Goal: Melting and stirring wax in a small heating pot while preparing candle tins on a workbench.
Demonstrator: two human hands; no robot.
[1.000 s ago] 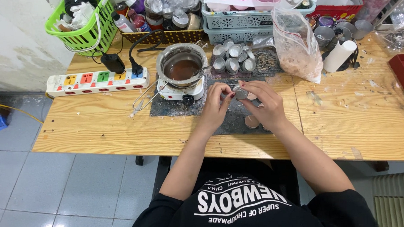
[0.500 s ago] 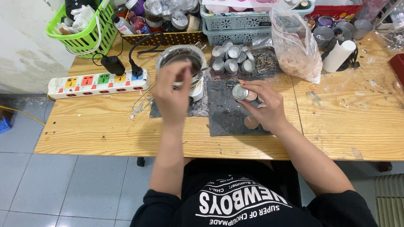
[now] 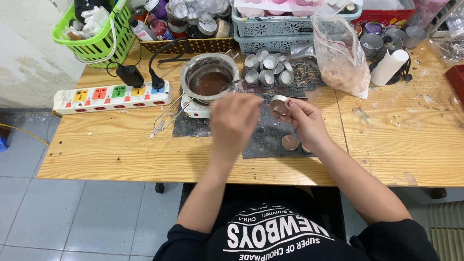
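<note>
Wooden table (image 3: 111, 147), small metal cup (image 3: 279, 103) pinched in right-hand fingers (image 3: 290, 107)

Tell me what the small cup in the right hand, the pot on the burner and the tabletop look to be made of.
Small cup: thin metal, likely aluminium; silvery, shiny wall.
Pot: metal, probably steel; grey reflective rim, brown liquid inside.
Tabletop: wood, seemingly pine board; pale, visible grain and seams, stained in places.

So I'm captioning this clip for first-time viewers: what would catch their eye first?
The two hands at the table's middle: the right hand holds up a small metal cup, and the left hand is close beside it. Just behind them sits a metal pot of brown liquid on a small heater, beside a cluster of empty metal cups.
</note>
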